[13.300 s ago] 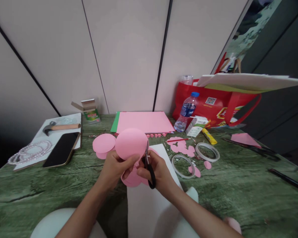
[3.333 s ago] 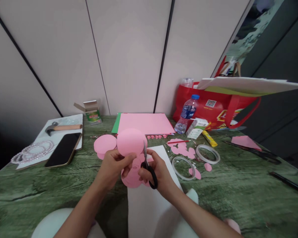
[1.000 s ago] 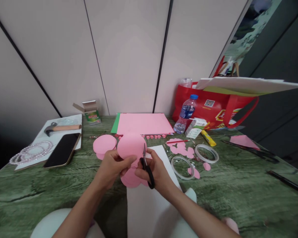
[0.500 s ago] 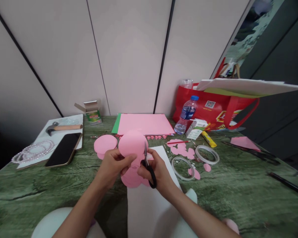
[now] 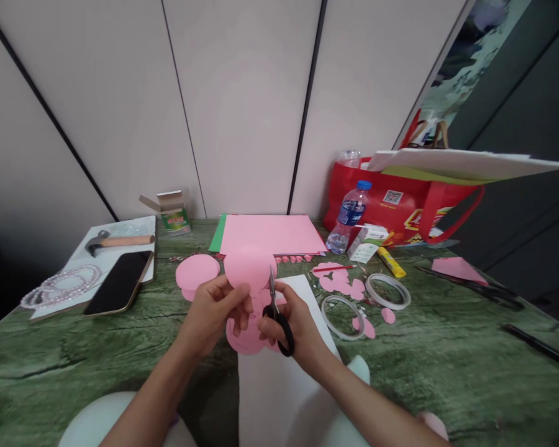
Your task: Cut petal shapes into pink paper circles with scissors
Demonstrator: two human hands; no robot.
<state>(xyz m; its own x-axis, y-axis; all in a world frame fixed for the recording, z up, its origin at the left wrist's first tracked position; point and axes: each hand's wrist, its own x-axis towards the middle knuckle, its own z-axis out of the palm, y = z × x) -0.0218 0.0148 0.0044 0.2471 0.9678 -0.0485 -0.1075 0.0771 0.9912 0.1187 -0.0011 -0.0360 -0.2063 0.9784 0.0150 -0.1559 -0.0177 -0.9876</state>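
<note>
My left hand (image 5: 213,315) pinches a pink paper circle (image 5: 249,268) and holds it upright above the green table (image 5: 121,347). My right hand (image 5: 294,323) grips black-handled scissors (image 5: 278,310), whose blades point up along the circle's right edge. Beneath both hands lie more pink paper cut-outs (image 5: 246,338), partly on a white sheet (image 5: 279,385). Another pink circle (image 5: 197,271) lies flat on the table just left of the held one.
A stack of pink and green sheets (image 5: 270,233) lies behind. Two tape rolls (image 5: 343,308), pink scraps (image 5: 340,279), a glue stick (image 5: 391,261), a water bottle (image 5: 349,214) and a red bag (image 5: 400,202) sit right. A phone (image 5: 118,282), hammer (image 5: 116,241) and beads (image 5: 63,284) sit left.
The held pink circle has been turned slightly in my left hand and looks smaller. The scissors stay at its right edge, their blades a little more closed than a second ago.
</note>
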